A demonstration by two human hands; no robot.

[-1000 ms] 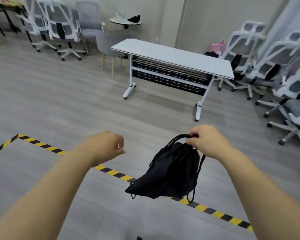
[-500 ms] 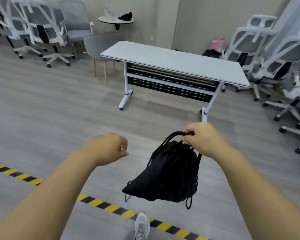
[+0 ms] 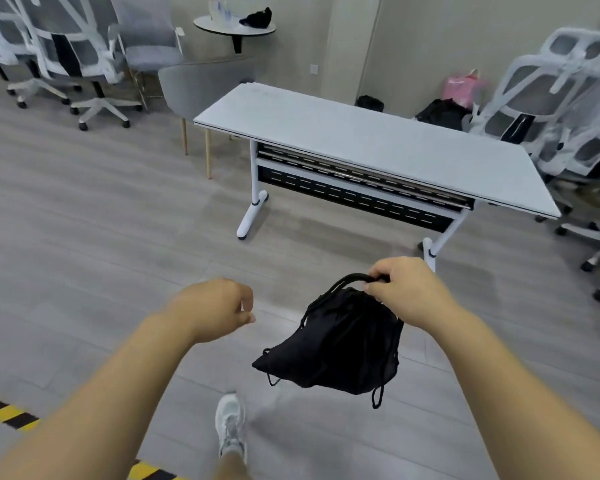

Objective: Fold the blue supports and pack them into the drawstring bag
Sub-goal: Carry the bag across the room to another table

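Item: black drawstring bag (image 3: 340, 344) hanging at our five o'clock, cords pinched by our right hand (image 3: 404, 289), left hand (image 3: 210, 308) loosely curled, empty; risk: cords slipping, bag dropping.

One black drawstring bag (image 3: 336, 348), two hands (image 3: 215, 306), one white table (image 3: 361, 143), one round side table (image 3: 234, 27), one shoe (image 3: 230, 427)
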